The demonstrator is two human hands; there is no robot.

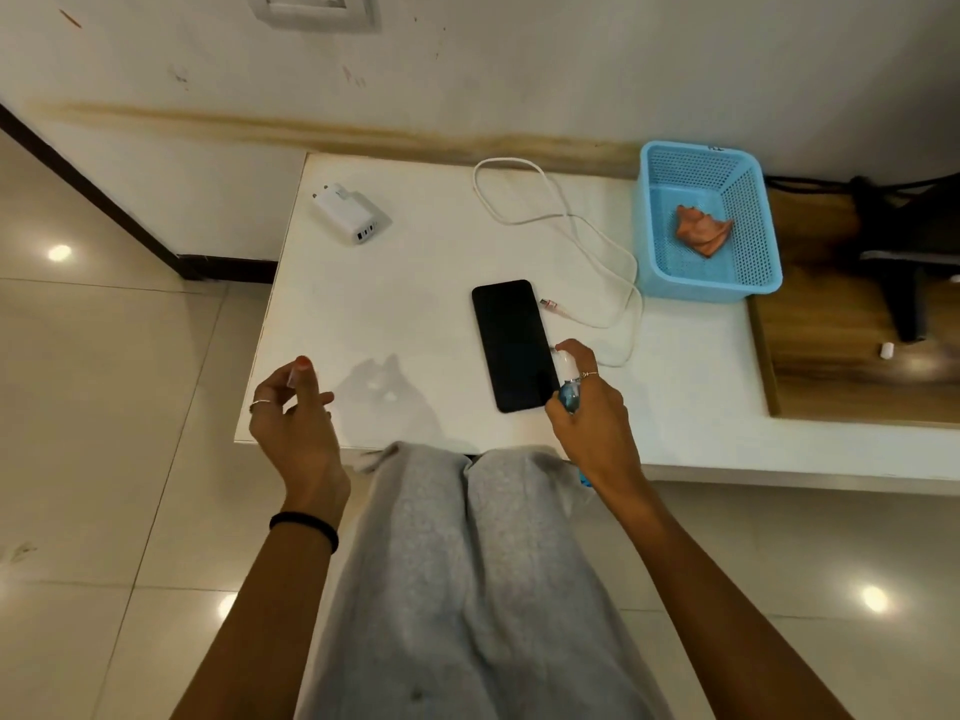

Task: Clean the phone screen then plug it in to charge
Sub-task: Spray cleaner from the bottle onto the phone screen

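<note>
A black phone lies screen-up on the white table. My right hand is shut on a small blue spray bottle at the phone's lower right corner, index finger on its white nozzle, which points toward the screen. My left hand hovers over the table's front left edge and pinches a small clear cap. A white charging cable loops right of the phone, its plug end beside the phone's top. A white charger brick lies at the back left. An orange cloth sits in the blue basket.
A wall socket plate is on the wall above the table. To the right are a wooden surface and a black chair base. My grey-trousered knees are against the table's front edge.
</note>
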